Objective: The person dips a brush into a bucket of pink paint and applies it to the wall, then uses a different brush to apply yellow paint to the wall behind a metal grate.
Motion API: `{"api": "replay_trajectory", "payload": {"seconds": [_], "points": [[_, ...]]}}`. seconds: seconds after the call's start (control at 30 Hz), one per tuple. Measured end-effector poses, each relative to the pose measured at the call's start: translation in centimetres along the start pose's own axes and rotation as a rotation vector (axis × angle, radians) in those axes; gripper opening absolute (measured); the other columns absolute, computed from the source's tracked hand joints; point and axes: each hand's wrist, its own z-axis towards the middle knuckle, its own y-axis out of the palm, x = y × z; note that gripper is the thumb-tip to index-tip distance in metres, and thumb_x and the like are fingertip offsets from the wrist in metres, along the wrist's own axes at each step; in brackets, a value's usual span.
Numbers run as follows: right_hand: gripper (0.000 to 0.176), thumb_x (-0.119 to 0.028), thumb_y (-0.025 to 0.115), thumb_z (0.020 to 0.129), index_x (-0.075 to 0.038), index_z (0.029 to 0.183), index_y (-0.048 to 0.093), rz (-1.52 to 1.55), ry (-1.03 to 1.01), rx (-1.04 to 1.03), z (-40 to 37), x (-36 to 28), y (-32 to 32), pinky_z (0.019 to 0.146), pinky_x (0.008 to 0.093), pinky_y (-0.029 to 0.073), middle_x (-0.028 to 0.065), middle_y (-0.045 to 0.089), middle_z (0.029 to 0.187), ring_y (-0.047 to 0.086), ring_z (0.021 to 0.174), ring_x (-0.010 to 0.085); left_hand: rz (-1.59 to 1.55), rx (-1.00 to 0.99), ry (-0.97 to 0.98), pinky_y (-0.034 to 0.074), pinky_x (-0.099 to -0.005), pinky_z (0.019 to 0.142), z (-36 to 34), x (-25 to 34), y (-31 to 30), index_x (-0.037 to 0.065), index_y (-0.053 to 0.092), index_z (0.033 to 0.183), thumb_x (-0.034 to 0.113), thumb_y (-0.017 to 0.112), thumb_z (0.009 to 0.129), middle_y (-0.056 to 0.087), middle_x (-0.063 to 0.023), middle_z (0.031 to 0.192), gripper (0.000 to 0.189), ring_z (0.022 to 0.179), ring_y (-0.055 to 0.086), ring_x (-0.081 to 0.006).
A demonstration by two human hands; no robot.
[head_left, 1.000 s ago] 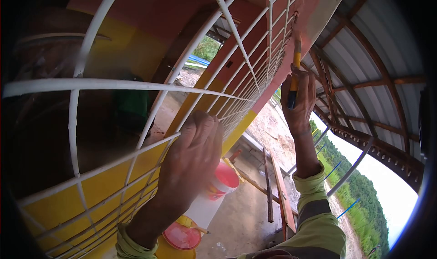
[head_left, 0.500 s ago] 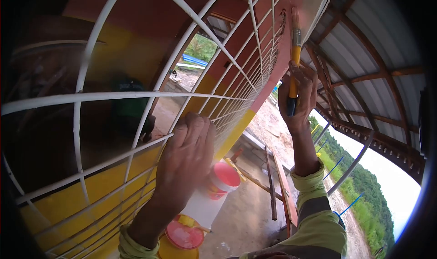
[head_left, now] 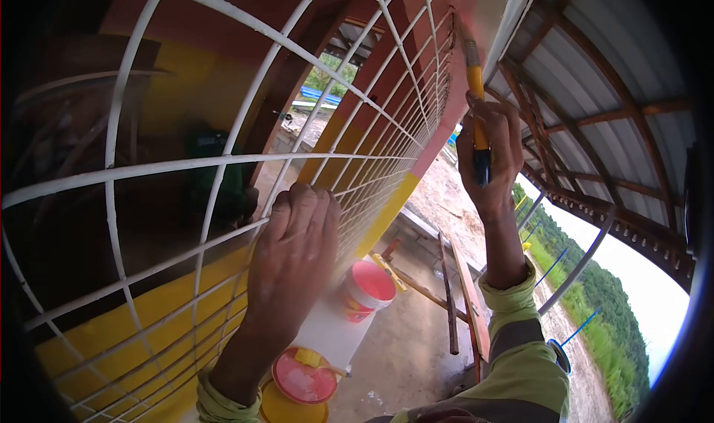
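Note:
My right hand (head_left: 497, 151) is raised and closed around the yellow and black handle of a paintbrush (head_left: 474, 72). The brush points upward, its bristles against the pink wall edge (head_left: 442, 122) beside the grille, close under the roof. My left hand (head_left: 291, 263) is lower, its fingers bent over a bar of the white metal window grille (head_left: 160, 171). Their tips are hidden behind the bar.
Below stand a white bucket (head_left: 355, 304) of pink paint and a pink-covered round container (head_left: 303, 393) with a yellow-handled tool on it. Wooden planks (head_left: 451, 304) lean near the wall. Behind the grille, a person in green (head_left: 212, 174) is partly visible in the dark room.
The brush and my right hand have shifted slightly, with the bristles lower in the picture. My left hand stays at the grille bar, and the whole view has turned a little.

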Motion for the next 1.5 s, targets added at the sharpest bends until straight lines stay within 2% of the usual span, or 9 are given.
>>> {"api": "replay_trajectory", "payload": {"seconds": [0.13, 0.27, 0.4, 0.53, 0.77, 1.07, 1.2, 1.3, 1.5], "points": [[0.042, 0.008, 0.072, 0.075, -0.007, 0.114, 0.067, 0.006, -0.048, 0.035, -0.5, -1.5, -0.4, 0.070, 0.0375, 0.051, 0.0153, 0.061, 0.095, 0.063, 0.082, 0.0274, -0.003, -0.004, -0.001, 0.044, -0.0372, 0.098, 0.1, 0.0, -0.1, -0.001, 0.065, 0.115, 0.016, 0.057, 0.087, 0.062, -0.0107, 0.106, 0.034, 0.109, 0.057, -0.0249], [0.031, 0.008, 0.068, 0.081, -0.003, 0.111, 0.067, -0.007, -0.027, -0.016, 0.6, -0.3, 0.4, 0.073, 0.0358, 0.054, 0.0157, 0.065, 0.100, 0.066, 0.088, 0.0250, -0.039, 0.010, -0.016, 0.044, -0.0369, 0.098, 0.0, 0.1, 0.1, -0.001, 0.066, 0.115, 0.016, 0.057, 0.087, 0.063, -0.0107, 0.106, 0.034, 0.110, 0.057, -0.0248], [0.049, 0.010, 0.072, 0.073, -0.008, 0.118, 0.067, -0.003, -0.056, 0.092, -0.8, -0.6, 0.3, 0.068, 0.0355, 0.051, 0.0150, 0.059, 0.095, 0.062, 0.082, 0.0266, 0.021, -0.010, 0.013, 0.044, -0.0366, 0.098, 0.1, -0.2, -0.1, -0.001, 0.065, 0.115, 0.015, 0.056, 0.087, 0.063, -0.0102, 0.106, 0.033, 0.110, 0.057, -0.0245], [0.053, 0.010, 0.074, 0.072, -0.008, 0.121, 0.065, 0.039, -0.288, 0.174, -0.3, -0.3, 0.8, 0.067, 0.0354, 0.049, 0.0149, 0.060, 0.096, 0.059, 0.080, 0.0261, 0.024, 0.005, 0.007, 0.044, -0.0364, 0.099, 0.0, -0.1, 0.3, -0.001, 0.065, 0.116, 0.015, 0.057, 0.087, 0.063, -0.0103, 0.106, 0.034, 0.110, 0.057, -0.0248], [0.051, 0.011, 0.071, 0.074, -0.005, 0.121, 0.063, -0.074, -0.128, 0.139, -2.8, 4.4, 3.1, 0.069, 0.0394, 0.048, 0.0164, 0.060, 0.097, 0.060, 0.084, 0.0292, 0.065, -0.028, 0.031, 0.044, -0.0364, 0.099, 0.0, -0.2, -0.1, -0.001, 0.065, 0.116, 0.015, 0.055, 0.087, 0.063, -0.0105, 0.107, 0.035, 0.110, 0.057, -0.0248], [0.037, 0.009, 0.067, 0.076, -0.002, 0.111, 0.065, -0.029, 0.146, -0.028, -2.0, -0.4, 0.5, 0.070, 0.0383, 0.049, 0.0135, 0.062, 0.091, 0.062, 0.081, 0.0269, 0.033, -0.004, 0.005, 0.044, -0.0363, 0.099, 0.0, 0.0, 0.1, -0.001, 0.064, 0.117, 0.015, 0.056, 0.087, 0.062, -0.0103, 0.107, 0.035, 0.110, 0.056, -0.0239], [0.040, 0.010, 0.068, 0.074, -0.003, 0.112, 0.067, 0.010, 0.004, 0.148, 0.7, -1.0, -0.5, 0.069, 0.0351, 0.051, 0.0135, 0.063, 0.092, 0.063, 0.080, 0.0247, 0.047, -0.014, 0.010, 0.044, -0.0359, 0.099, 0.2, -0.1, -0.1, 0.000, 0.065, 0.117, 0.015, 0.057, 0.087, 0.062, -0.0096, 0.105, 0.034, 0.109, 0.056, -0.0233], [0.047, 0.013, 0.069, 0.071, -0.004, 0.115, 0.068, 0.036, -0.155, 0.127, -0.7, -1.2, -1.5, 0.065, 0.0332, 0.051, 0.0130, 0.062, 0.091, 0.063, 0.076, 0.0244, 0.055, -0.027, 0.016, 0.044, -0.0358, 0.099, 0.2, -0.1, -0.1, 0.000, 0.065, 0.117, 0.015, 0.058, 0.087, 0.061, -0.0091, 0.105, 0.034, 0.109, 0.056, -0.0232], [0.050, 0.012, 0.074, 0.070, -0.008, 0.115, 0.070, 0.060, -0.145, -0.027, -1.7, 3.6, -1.7, 0.064, 0.0334, 0.052, 0.0131, 0.062, 0.095, 0.064, 0.077, 0.0237, 0.077, -0.028, 0.020, 0.040, -0.0340, 0.101, 0.1, -0.1, 0.3, -0.001, 0.061, 0.116, 0.020, 0.051, 0.088, 0.061, -0.0100, 0.107, 0.036, 0.113, 0.053, -0.0232]]}}
